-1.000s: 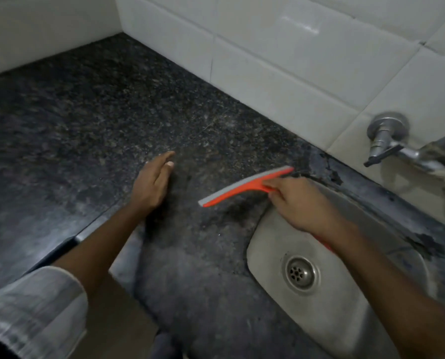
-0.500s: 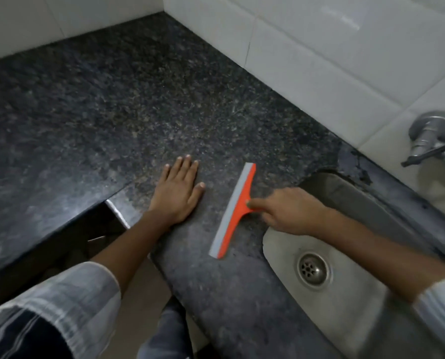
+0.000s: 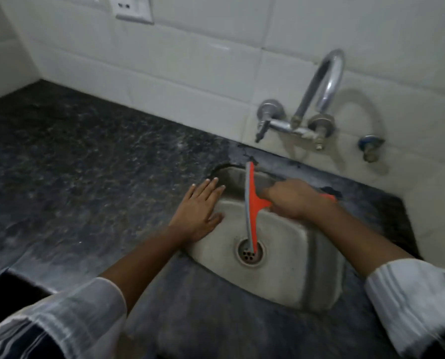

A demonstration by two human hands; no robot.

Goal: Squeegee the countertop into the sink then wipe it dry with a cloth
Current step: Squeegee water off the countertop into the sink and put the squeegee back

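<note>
My right hand [image 3: 292, 199] grips the handle of an orange squeegee [image 3: 252, 203] with a grey rubber blade. The blade hangs over the steel sink [image 3: 288, 275], running from the sink's back rim down to the drain [image 3: 250, 253]. My left hand [image 3: 199, 211] lies flat, fingers spread, on the dark speckled granite countertop [image 3: 73, 177] at the sink's left rim. No cloth is in view.
A chrome wall tap [image 3: 317, 99] with a curved spout stands above the sink, and a small blue valve [image 3: 369, 146] to its right. White tiles cover the wall, with a socket plate [image 3: 133, 9] at the top. The counter's front edge drops off at the lower left.
The squeegee has swept right, off the countertop and over the sink. My left hand has followed right to the sink's rim. The view has swung toward the sink and tap.
</note>
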